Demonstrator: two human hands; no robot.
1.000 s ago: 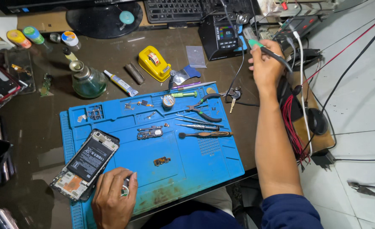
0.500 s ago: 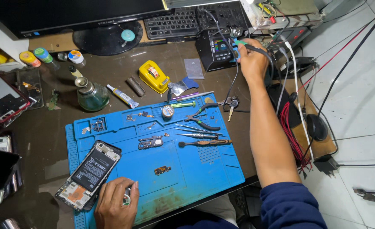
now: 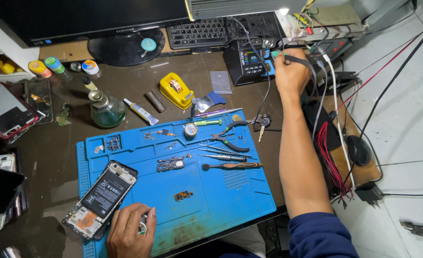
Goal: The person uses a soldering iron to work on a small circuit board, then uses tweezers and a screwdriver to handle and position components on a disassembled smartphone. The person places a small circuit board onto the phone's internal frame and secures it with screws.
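Far right, a dark iron handle (image 3: 301, 60) is gripped by the right hand (image 3: 292, 76), fingers curled tight around it, just beside the station (image 3: 249, 62). Near left, the left hand (image 3: 131, 233) is rested on the blue mat (image 3: 211, 200), fingers pressed together over a small round part (image 3: 142, 228), touching the opened phone (image 3: 100, 199).

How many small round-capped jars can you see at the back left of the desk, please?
3: an orange-lidded jar, a green-lidded jar and a white jar, in a row beside the monitor stand. Others may be hidden on the shelf.
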